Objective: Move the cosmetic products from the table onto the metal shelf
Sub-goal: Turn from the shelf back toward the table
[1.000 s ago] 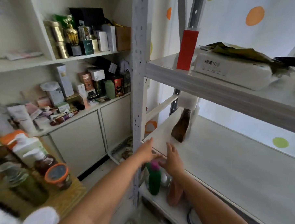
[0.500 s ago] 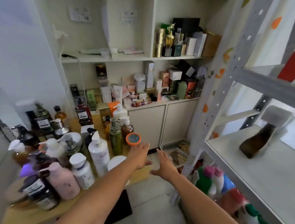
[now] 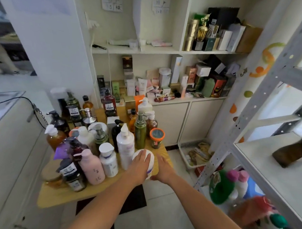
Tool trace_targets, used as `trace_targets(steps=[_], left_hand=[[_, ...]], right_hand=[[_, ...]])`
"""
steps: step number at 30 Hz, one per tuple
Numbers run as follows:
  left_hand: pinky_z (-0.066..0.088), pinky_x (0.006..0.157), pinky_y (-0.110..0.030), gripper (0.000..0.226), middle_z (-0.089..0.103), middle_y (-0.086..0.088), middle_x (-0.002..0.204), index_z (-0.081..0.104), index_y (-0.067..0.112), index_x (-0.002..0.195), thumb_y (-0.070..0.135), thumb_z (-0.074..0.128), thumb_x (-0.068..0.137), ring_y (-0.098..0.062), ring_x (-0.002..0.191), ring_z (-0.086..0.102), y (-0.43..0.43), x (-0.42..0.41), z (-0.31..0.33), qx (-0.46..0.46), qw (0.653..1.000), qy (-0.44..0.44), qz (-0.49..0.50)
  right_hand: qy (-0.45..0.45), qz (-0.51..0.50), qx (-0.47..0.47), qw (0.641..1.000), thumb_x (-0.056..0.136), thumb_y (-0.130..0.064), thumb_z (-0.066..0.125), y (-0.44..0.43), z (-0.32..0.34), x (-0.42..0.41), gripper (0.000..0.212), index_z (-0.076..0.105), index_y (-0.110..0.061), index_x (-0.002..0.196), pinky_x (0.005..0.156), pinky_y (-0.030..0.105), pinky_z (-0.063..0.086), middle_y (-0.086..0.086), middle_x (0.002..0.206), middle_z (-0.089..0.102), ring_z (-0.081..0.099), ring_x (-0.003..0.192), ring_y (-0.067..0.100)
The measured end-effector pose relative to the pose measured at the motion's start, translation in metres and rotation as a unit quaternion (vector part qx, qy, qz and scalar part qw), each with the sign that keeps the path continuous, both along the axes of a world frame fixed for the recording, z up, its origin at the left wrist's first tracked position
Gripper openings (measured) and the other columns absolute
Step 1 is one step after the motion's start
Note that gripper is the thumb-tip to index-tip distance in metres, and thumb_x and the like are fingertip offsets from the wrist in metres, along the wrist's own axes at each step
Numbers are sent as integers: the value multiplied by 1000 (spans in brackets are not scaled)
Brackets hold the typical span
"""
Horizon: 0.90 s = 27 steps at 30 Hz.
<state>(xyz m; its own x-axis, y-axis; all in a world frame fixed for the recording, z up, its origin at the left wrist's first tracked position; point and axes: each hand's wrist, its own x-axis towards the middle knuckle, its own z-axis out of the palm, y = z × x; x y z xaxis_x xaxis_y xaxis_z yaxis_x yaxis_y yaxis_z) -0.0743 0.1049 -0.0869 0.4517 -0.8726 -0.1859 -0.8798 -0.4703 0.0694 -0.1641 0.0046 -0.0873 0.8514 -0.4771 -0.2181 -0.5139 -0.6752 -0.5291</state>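
Presently: white round plastic jar with a purple band (image 3: 150, 157), at the near right corner of the yellow wooden counter (image 3: 56, 196). On its lid lies the left hand (image 3: 140, 165), fingers extended, not gripping. The right hand (image 3: 164, 168), fingers straight, is against the jar's right side. A tall white pump bottle (image 3: 125, 144) stands just beside the left hand. The grey metal shelf (image 3: 250, 110) is well right of both hands.

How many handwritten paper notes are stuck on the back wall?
2. One paper note hangs left of the white divider, at the picture's top; the second note hangs right of it. Others could be out of view above.
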Motion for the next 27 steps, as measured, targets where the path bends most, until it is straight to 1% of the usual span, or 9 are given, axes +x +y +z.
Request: trace_targets(steps=[3, 7, 11, 14, 18, 22, 23, 25, 27], left_hand=[[16, 120, -36, 77, -3, -11, 160, 2, 11, 153, 22, 54, 96, -28, 148, 3, 7, 5, -7, -30, 999, -13, 44], [29, 111, -31, 62, 25, -9, 152, 23, 14, 146, 27, 55, 94, -24, 138, 27, 12, 6, -13, -59, 992, -23, 112], [40, 100, -32, 60, 44, -5, 139, 31, 15, 139, 41, 56, 91, -22, 126, 44, 11, 6, -19, -33, 976, 39, 214], [40, 100, -35, 67, 44, -6, 140, 31, 13, 140, 48, 57, 89, -23, 127, 43, 6, 10, -20, -24, 960, 87, 265], [40, 104, -37, 83, 38, -12, 145, 21, 6, 146, 50, 61, 87, -26, 131, 41, -7, 17, -20, -38, 930, 197, 307], [37, 107, -37, 102, 30, -13, 151, 3, 5, 150, 44, 70, 83, -27, 134, 38, -19, 22, -23, -40, 893, 280, 351], [36, 109, -37, 105, 28, -13, 152, 1, 5, 150, 42, 72, 82, -27, 136, 36, -21, 22, -24, -45, 885, 294, 358], [34, 108, -35, 106, 27, -13, 151, 2, 4, 149, 37, 74, 80, -27, 136, 35, -23, 21, -27, -68, 876, 304, 369], [35, 106, -33, 99, 30, -13, 149, 5, 4, 148, 35, 72, 82, -26, 135, 38, -24, 18, -29, -88, 878, 281, 378]], right_hand=[[-5, 15, 19, 1000, 61, -30, 85, -10, 0, 8, 109, 18, -19, 146, 112, 37, 32, 4, 147, 33, 34, 136, 24], [15, 44, 25, 999, 59, -32, 86, -18, -3, 22, 109, 20, -16, 144, 110, 40, 35, 5, 147, 32, 34, 133, 25], [34, 84, 27, 995, 59, -29, 86, -23, -9, 36, 106, 24, -16, 143, 108, 38, 36, 6, 146, 34, 37, 131, 24], [49, 106, 30, 993, 62, -27, 85, -29, -11, 45, 102, 26, -14, 144, 108, 34, 36, 7, 148, 34, 38, 132, 24], [59, 93, 53, 992, 59, -29, 86, -38, -15, 51, 105, 24, -15, 143, 105, 36, 40, 5, 144, 38, 42, 128, 24], [60, 72, 90, 991, 63, -26, 84, -46, -23, 56, 98, 26, -16, 141, 93, 32, 46, 5, 140, 44, 48, 121, 23], [57, 69, 100, 991, 64, -25, 83, -47, -24, 57, 96, 27, -15, 141, 91, 31, 45, 5, 139, 45, 48, 121, 23], [58, 68, 102, 991, 64, -24, 84, -50, -28, 60, 96, 27, -15, 141, 96, 32, 42, 5, 140, 44, 45, 124, 23], [67, 72, 105, 990, 62, -23, 85, -51, -29, 61, 99, 27, -13, 141, 101, 33, 40, 5, 140, 43, 44, 126, 23]])
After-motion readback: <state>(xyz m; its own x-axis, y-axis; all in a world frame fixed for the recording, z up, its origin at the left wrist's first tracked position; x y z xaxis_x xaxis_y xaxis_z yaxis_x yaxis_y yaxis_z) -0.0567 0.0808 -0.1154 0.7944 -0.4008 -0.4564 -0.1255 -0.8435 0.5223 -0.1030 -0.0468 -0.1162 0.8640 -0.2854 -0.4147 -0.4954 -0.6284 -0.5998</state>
